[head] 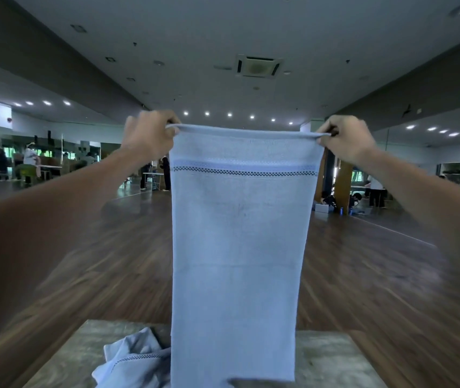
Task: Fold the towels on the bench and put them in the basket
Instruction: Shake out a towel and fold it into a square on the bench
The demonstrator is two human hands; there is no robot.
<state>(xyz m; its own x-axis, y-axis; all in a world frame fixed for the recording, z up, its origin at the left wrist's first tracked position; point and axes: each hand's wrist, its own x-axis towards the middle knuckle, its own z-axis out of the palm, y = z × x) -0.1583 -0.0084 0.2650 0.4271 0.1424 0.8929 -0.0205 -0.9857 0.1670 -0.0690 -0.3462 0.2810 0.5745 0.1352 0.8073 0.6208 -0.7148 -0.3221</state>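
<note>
Towel [237, 233], pale blue, hangs at full length over bench [335, 357]; left hand [150, 138] and right hand [342, 138] pinch its top corners. Second towel [133, 359] crumpled on bench, partly hidden, cut off below. No legible writing.

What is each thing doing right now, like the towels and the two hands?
held towel: unfolded, hanging flat in the air from its two top corners.
left hand: raised, fingers pinching the towel's top left corner.
right hand: raised, fingers pinching the towel's top right corner.
crumpled towel: lying bunched up and unfolded on the bench.
bench: standing below, with the crumpled towel on it.
</note>
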